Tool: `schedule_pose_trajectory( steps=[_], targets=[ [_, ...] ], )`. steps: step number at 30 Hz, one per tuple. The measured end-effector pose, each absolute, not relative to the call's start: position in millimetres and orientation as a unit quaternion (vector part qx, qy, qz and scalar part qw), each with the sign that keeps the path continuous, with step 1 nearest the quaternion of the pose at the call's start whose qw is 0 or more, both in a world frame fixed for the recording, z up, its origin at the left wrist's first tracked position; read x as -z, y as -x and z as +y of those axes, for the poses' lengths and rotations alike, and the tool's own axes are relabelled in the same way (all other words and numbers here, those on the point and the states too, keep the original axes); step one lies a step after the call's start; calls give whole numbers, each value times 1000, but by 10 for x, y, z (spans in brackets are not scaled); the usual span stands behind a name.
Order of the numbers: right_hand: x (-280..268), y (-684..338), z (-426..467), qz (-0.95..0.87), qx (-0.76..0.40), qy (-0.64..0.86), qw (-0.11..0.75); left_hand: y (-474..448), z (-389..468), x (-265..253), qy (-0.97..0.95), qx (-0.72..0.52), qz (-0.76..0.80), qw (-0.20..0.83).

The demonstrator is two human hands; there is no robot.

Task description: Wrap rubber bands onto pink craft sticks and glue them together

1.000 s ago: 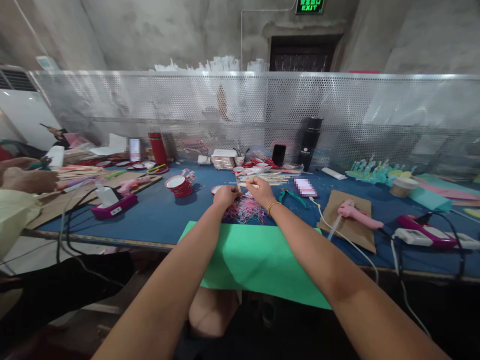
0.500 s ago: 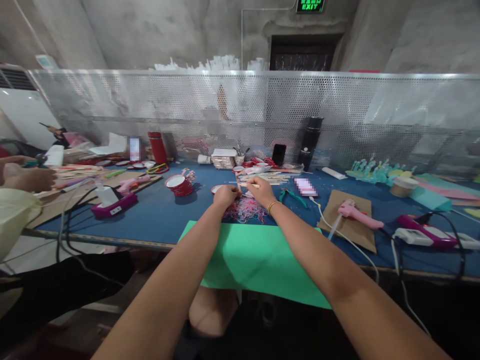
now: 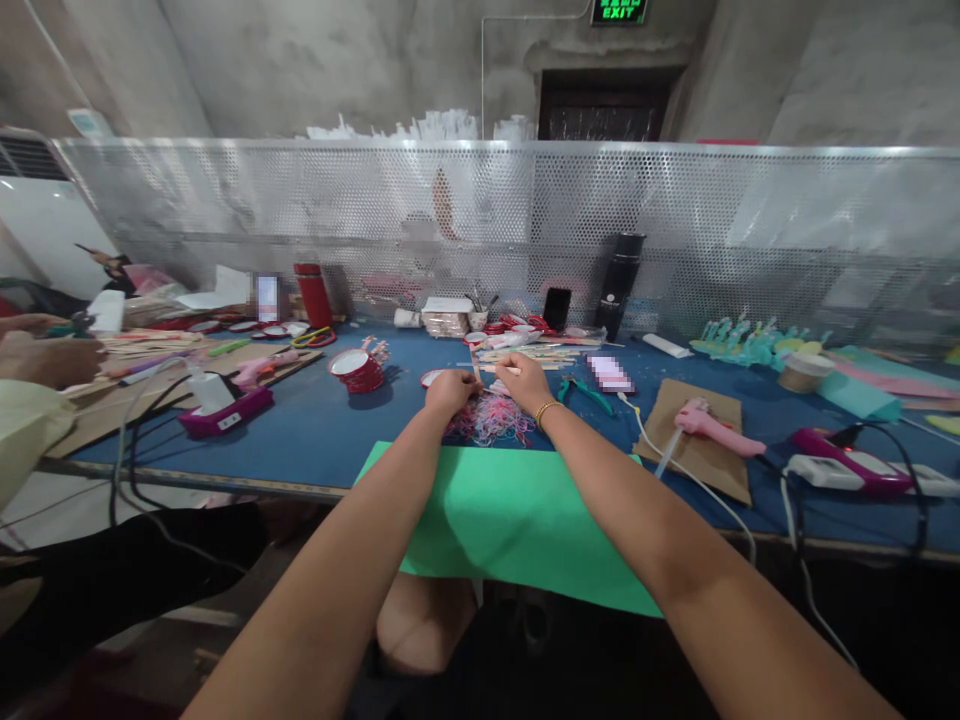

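Observation:
Over a tangle of pink, purple and blue threads [image 3: 496,418], my left hand [image 3: 451,392] is closed with its fingertips pinched together. My right hand [image 3: 523,382], with a gold bracelet at the wrist, pinches just to the right of it. Between the fingertips shows a thin pale strip [image 3: 475,358]; what each hand grips is too small to make out. A green sheet [image 3: 517,520] lies from the table edge over my lap. Thin wooden sticks [image 3: 532,356] lie just beyond my hands.
Teal pliers [image 3: 586,393] and a phone [image 3: 610,374] lie to the right, before a pink glue gun [image 3: 716,428] on cardboard. At left stand a red-rimmed roll [image 3: 357,372] and a purple power strip [image 3: 226,412]. Another person's hand [image 3: 45,358] works at far left.
My hands stay pinched at almost the same place over the threads. At far left the other person's hand has shifted slightly left.

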State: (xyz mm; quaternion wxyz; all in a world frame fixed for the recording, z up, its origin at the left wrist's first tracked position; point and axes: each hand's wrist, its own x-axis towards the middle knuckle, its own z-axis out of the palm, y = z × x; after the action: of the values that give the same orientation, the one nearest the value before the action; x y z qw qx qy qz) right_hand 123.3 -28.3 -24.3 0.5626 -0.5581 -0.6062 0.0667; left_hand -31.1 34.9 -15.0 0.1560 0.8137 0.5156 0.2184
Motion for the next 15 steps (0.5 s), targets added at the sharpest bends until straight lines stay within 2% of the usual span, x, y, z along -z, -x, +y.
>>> schedule_pose_trajectory(
  steps=[15],
  targets=[
    [236,-1227,-285,-612,-68,550,565,309,355,152,-807,-215,524,167]
  ],
)
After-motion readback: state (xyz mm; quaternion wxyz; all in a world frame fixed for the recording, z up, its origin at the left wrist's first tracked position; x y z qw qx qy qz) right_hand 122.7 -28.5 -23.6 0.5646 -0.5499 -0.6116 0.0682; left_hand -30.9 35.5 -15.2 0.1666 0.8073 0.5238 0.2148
